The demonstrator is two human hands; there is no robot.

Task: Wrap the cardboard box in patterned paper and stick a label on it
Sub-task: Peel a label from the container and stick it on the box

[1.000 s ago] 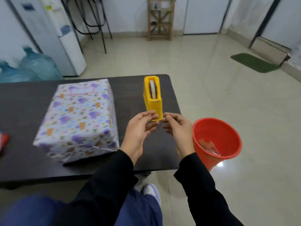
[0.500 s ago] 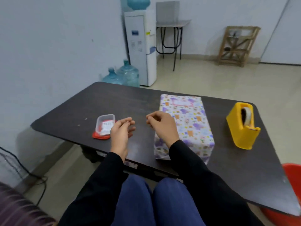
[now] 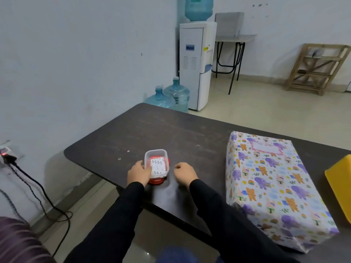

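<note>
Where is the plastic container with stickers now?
Head view: the plastic container sits on the table, near its left edge, held by the left hand, left of the wrapped box.

Even, cool indoor light, soft shadows under the table; wide-angle bending at edges; slight softness, no glare.

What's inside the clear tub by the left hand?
White labels printed with 5s show through the clear tub. The tub sits on a red lid. The left hand covers its near left side; how many labels there are can't be told.
</note>
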